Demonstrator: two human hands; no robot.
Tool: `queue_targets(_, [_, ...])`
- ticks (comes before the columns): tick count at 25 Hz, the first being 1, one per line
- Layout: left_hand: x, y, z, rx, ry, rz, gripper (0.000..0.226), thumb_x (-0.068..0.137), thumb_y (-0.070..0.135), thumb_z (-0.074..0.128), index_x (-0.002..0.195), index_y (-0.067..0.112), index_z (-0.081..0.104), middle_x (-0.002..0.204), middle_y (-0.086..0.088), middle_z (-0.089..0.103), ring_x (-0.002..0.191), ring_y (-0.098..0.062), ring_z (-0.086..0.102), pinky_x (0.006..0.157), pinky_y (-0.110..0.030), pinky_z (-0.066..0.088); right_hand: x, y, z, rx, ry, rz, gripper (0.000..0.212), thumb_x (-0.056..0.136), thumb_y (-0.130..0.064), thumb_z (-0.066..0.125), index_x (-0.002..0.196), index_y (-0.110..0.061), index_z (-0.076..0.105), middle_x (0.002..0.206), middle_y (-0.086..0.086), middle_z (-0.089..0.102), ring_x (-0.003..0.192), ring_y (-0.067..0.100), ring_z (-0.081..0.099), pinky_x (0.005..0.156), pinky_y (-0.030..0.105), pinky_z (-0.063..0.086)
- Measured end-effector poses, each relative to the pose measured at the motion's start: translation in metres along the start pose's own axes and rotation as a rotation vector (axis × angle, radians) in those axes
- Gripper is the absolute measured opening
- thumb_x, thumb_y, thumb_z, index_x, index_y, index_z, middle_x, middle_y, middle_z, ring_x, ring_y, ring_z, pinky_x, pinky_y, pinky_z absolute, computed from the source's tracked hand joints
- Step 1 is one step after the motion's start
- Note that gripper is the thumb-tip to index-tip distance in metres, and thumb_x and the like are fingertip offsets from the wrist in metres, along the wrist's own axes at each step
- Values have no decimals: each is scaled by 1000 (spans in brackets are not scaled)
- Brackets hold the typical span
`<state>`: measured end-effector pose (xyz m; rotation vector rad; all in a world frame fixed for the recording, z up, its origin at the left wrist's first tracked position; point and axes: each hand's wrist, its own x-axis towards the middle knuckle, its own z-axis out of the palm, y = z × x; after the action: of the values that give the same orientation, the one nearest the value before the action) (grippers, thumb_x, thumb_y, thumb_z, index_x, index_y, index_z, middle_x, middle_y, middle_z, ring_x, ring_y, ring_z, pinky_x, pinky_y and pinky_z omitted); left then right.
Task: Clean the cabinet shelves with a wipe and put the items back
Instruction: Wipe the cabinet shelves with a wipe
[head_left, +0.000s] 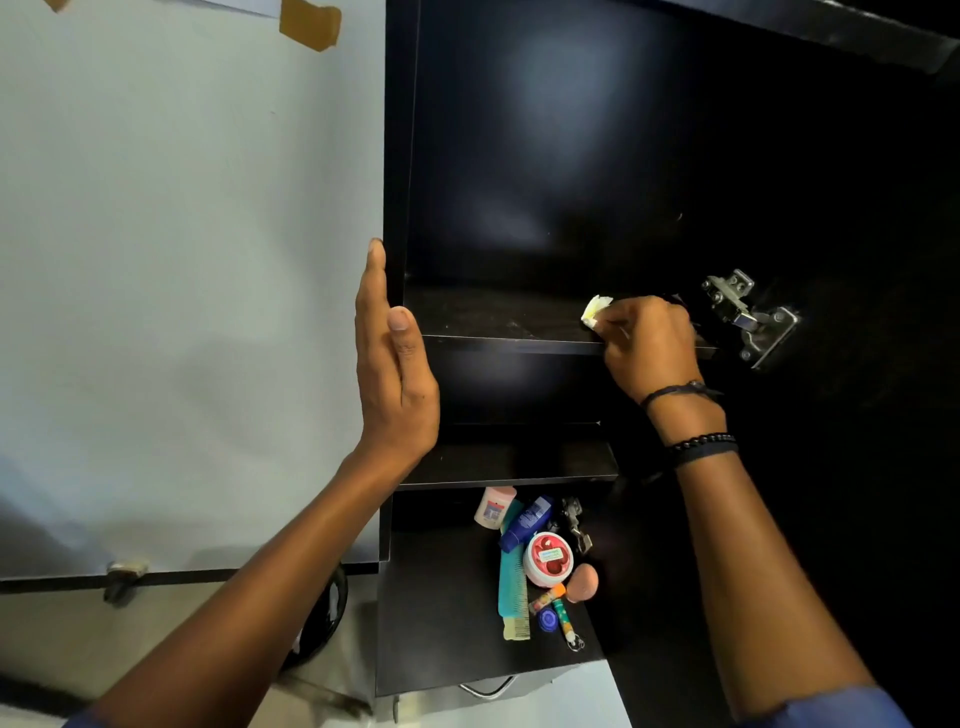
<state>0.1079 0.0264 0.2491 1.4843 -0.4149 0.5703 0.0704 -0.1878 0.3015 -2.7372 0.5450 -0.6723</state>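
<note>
A pale blue-grey wall (182, 260) fills the left side, with a strip of brown tape (310, 23) stuck near its top. Beside it stands the open black cabinet (571, 156), its inside dark and bare above the upper shelf (493, 317). A lower shelf (509, 462) sits beneath that, and below it a black desk (436, 623) carries the toiletries. The left hand (395, 374) lies flat against the cabinet's left side panel, fingers straight and pointing up, thumb resting on the panel's front edge; it holds nothing. The right hand (649, 343) is at the right end of the upper shelf, its fingers curled round a crumpled white wipe (595, 310) that pokes out to the left of the knuckles and sits on the shelf surface. Dark bracelets (701, 447) circle that wrist. A metal hinge (748, 317) is fixed just right of the hand. On the desk, clustered close together, lie a teal comb (513, 587), a blue bottle (525, 522) on its side, a round red-and-white jar (549, 558) just beside the comb, a small white and pink bottle (493, 506) partly under the lower shelf's edge, a pink egg-shaped sponge (583, 582), two slim lip-balm tubes (562, 613) and a small blue cap (547, 619).
</note>
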Motion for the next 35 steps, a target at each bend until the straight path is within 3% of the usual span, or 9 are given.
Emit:
queue_targets(6, [0, 2, 2, 11, 7, 7, 48, 101, 43, 17, 147, 27, 15, 152, 18, 16, 140, 7, 16, 109, -6, 18, -40, -97, 33, 203, -37, -332, 16, 83, -3, 60, 89, -13, 71, 94, 3, 70, 90, 18, 60, 75, 22, 43])
queue_targets(11, [-6, 0, -5, 53, -30, -16, 48, 101, 34, 23, 148, 28, 16, 152, 19, 16, 139, 10, 16, 108, -5, 19, -11, -68, 17, 846, 25, 40, 11, 84, -7, 66, 83, -18, 66, 71, -5, 65, 65, 4, 60, 65, 19, 51])
queue_targets(15, [-8, -3, -3, 79, -8, -26, 49, 101, 32, 27, 149, 26, 18, 152, 21, 17, 140, 9, 17, 109, -6, 19, -1, -39, 20, 543, 91, 85, 13, 79, -10, 66, 86, -22, 63, 74, -5, 67, 73, 15, 66, 75, 35, 57])
queue_targets(20, [-8, -3, -3, 91, -6, -31, 49, 101, 32, 27, 149, 27, 18, 152, 23, 17, 141, 5, 18, 111, -8, 19, -6, -28, 16, 402, 195, -107, 23, 79, -5, 66, 100, -15, 70, 104, 2, 66, 91, 15, 62, 84, 34, 54])
queue_targets(23, [-8, -2, -4, 96, -5, -43, 50, 101, 32, 27, 150, 24, 19, 152, 21, 18, 139, 9, 18, 109, -6, 19, -16, -36, 15, 263, 13, -288, 40, 82, 4, 52, 113, -15, 69, 114, 6, 69, 108, 22, 63, 97, 34, 50])
queue_targets(25, [-9, -1, -5, 85, -12, -45, 50, 101, 32, 27, 150, 24, 19, 152, 21, 19, 139, 10, 18, 109, -6, 20, -18, -38, 14, 109, -91, -244, 42, 86, -2, 45, 121, -16, 64, 115, 9, 68, 109, 28, 61, 98, 37, 48])
queue_targets(27, [-9, -1, -8, 74, -16, -37, 50, 101, 31, 26, 150, 22, 20, 151, 21, 20, 139, 10, 19, 109, -6, 21, -20, -47, 15, -49, -125, -190, 45, 88, -18, 35, 128, -15, 57, 119, 11, 65, 112, 28, 58, 110, 38, 34])
queue_targets(30, [-8, -1, -11, 35, -18, -21, 49, 102, 34, 23, 149, 21, 23, 153, 16, 24, 141, 4, 23, 112, -12, 23, -31, -92, 29, 13, -228, -391, 63, 81, -26, 27, 141, -12, 42, 148, 5, 42, 137, 15, 36, 120, 33, 4])
queue_targets(35, [-5, -2, -18, -36, -3, -45, 69, 93, 64, 14, 146, 24, 33, 151, 11, 36, 138, -1, 32, 111, -12, 26, -71, -92, 26, 21, -242, -649, 60, 84, -29, 30, 142, -16, 42, 152, -1, 36, 142, 6, 27, 121, 33, -1])
